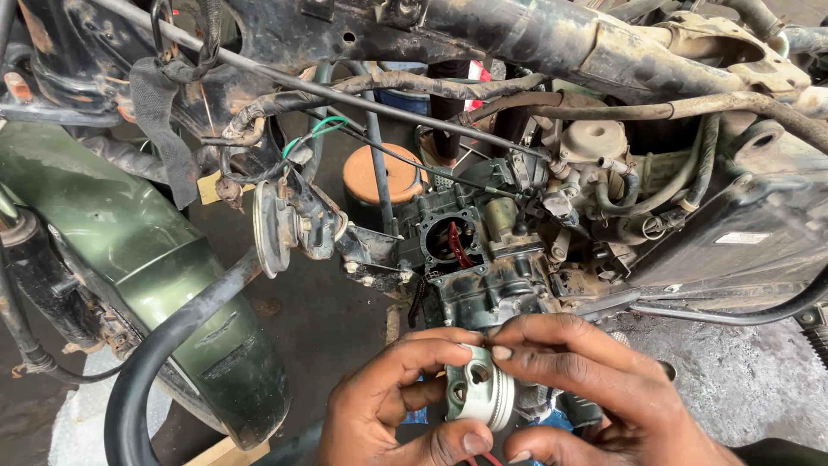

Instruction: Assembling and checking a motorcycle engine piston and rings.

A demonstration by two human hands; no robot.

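Silver piston (479, 388) in left hand (388, 406) and right hand (595, 388) (engine (483, 259) just above)

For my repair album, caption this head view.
Both hands, left hand and right hand, hold a silvery piston below a stripped motorcycle engine.

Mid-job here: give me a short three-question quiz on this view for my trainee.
1. True or false: both hands grip the pale grey metal piston.
2. What stands behind the black greasy engine block? A) round orange lid B) blue bucket C) red helmet
3. Fill in: the dark green metal fender lies on the person's ____ side.

Key: 1 true; 2 A; 3 left.
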